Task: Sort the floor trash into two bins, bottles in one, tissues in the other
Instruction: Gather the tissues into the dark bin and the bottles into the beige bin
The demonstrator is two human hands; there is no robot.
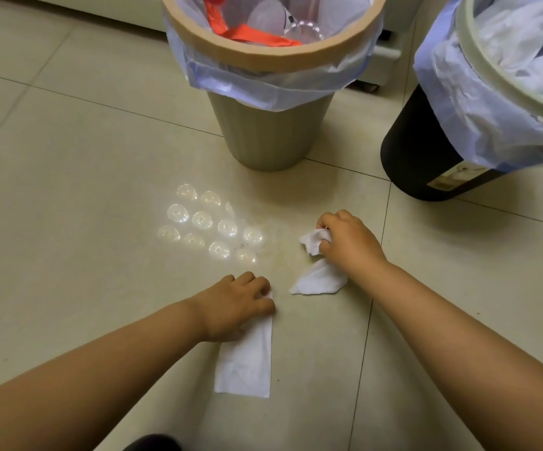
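Note:
My right hand (348, 237) is closed on a crumpled white tissue (314, 240) just above the floor. Below it a second crumpled tissue (318, 281) lies on the tiles, close to my wrist. My left hand (237, 304) pinches the top edge of a flat, folded tissue (247, 362) that lies on the floor. A beige bin (273, 125) straight ahead holds clear plastic bottles with red labels. A black bin (432, 148) at the right, tilted in view, holds white tissues.
Both bins have pale blue liners folded over their rims. Round light reflections (211, 222) sit on the tiled floor left of my hands. White furniture bases run along the back. A dark shape (153, 442) shows at the bottom edge.

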